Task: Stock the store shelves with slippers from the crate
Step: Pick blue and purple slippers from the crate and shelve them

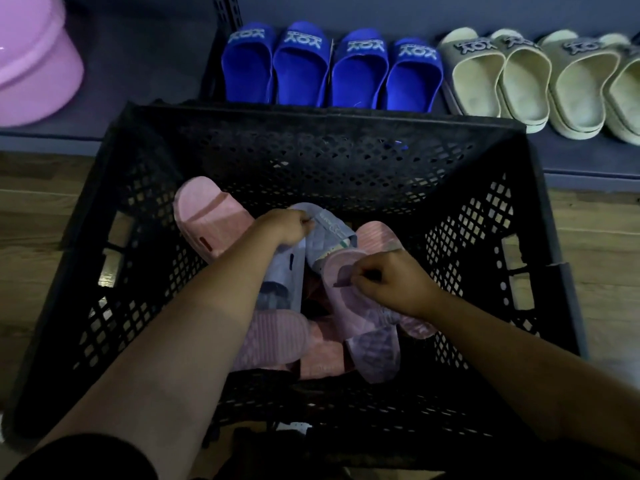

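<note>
Inside black crate point(311, 157), frame centre: left hand point(284, 226) pinches lilac slipper point(330, 230) strap; right hand point(393, 282), fingers curled, grips pink slipper point(341, 301).

left hand point(282, 226): bare, with a rounded back and short fingers point(304, 221).
left forearm point(207, 323): bare skin from the wrist just behind the fingers, widening all the way back to the sleeve edge.
left sleeve point(79, 457): black, plain fabric, short; its curved hem lies far back from the fingers, on the upper arm.
right hand point(398, 282): bare, knuckles showing as a ridge behind the fingers.
right forearm point(502, 341): bare from the wrist back to the edge of the view.
right sleeve: too dark that far behind the fingers to tell.
</note>
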Tool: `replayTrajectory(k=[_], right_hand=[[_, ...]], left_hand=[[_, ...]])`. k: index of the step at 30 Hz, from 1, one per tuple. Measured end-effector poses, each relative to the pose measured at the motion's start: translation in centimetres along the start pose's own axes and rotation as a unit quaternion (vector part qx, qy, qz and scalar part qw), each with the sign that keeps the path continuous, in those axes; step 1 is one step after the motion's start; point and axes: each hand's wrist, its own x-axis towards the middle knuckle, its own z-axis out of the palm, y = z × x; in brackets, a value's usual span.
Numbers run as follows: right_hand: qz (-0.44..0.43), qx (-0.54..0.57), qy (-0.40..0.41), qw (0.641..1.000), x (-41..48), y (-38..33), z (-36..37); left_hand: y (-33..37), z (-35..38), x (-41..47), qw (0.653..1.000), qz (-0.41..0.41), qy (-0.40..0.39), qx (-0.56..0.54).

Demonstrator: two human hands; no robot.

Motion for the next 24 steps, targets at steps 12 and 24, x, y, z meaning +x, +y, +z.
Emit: replayTrajectory(k=[12,24], right_hand=[[0.081,-0.031,0.183,0.979,-0.1,-0.5,-1.1],[0.157,-0.031,0.219,0.962,0.1,-0.9,-2.4]], left_hand=[[1.6,-2.7,-6.0,0.963,0.113,0.234,0.078],[0.3,-7.5,-13.4,0.885,0.077,0.457,0.048]])
